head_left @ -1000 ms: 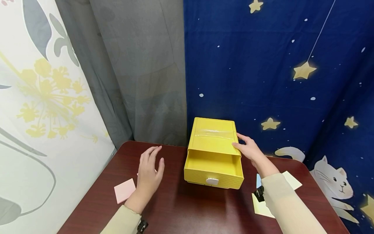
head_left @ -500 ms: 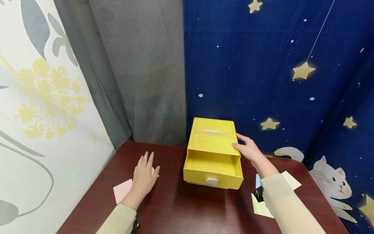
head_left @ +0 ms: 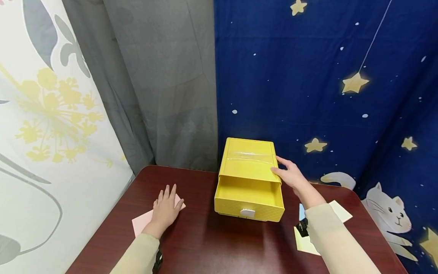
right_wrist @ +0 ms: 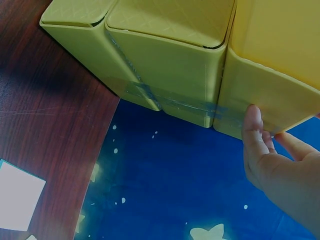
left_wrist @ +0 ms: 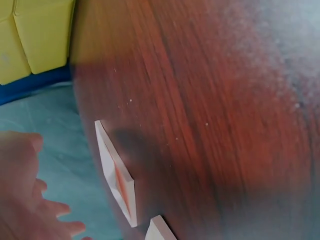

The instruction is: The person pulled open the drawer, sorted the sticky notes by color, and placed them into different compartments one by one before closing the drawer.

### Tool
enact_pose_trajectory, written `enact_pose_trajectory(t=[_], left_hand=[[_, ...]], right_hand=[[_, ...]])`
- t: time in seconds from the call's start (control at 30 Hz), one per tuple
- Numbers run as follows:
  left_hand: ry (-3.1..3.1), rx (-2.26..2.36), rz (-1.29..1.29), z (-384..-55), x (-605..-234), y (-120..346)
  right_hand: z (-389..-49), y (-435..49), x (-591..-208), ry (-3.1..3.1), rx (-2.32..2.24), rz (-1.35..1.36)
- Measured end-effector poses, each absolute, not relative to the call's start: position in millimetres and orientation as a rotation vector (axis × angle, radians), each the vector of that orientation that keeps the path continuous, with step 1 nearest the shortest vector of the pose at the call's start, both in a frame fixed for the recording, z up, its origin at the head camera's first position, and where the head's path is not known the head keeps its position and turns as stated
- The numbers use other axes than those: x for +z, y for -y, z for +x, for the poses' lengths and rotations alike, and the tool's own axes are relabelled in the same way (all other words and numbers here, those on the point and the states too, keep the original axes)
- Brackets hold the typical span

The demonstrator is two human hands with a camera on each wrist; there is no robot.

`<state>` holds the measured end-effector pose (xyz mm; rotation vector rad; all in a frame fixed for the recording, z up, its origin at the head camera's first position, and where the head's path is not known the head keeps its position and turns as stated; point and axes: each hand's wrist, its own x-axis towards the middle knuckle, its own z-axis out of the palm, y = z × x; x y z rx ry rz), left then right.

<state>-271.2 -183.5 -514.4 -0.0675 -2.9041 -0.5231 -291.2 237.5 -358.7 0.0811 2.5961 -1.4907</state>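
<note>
A yellow drawer unit (head_left: 251, 158) stands at the back of the table, its top drawer (head_left: 249, 190) pulled out and bare inside. My right hand (head_left: 292, 177) rests against the unit's right side, thumb at the top edge; in the right wrist view its fingers (right_wrist: 252, 117) touch the side wall. My left hand (head_left: 165, 209) is spread over a pink sticky-note pad (head_left: 180, 205), covering part of it. The left wrist view has the hand (left_wrist: 25, 192) beside that pad (left_wrist: 115, 172); whether they touch, I cannot tell. A second pink pad (head_left: 141, 222) lies nearer the wrist.
Under the right forearm lie a yellow pad (head_left: 304, 241), a blue pad (head_left: 302, 212) and a pale pad (head_left: 340, 210). Curtains hang close behind the dark wooden table (head_left: 236, 247). A white knob (head_left: 248, 213) sits on the drawer front.
My left hand has moved left and down onto the farther pink pad, its fingers spreading flat. The right hand and the drawer unit have stayed in place.
</note>
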Motion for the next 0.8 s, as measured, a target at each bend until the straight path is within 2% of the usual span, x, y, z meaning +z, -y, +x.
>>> enact_pose_trajectory(t=[0.8], left_hand=[[3.143, -0.455, 0.058, -281.4, -520.9, 200.6]], right_hand=[[-290.6, -238.7, -358.2, -2.597, -1.497, 0.059]])
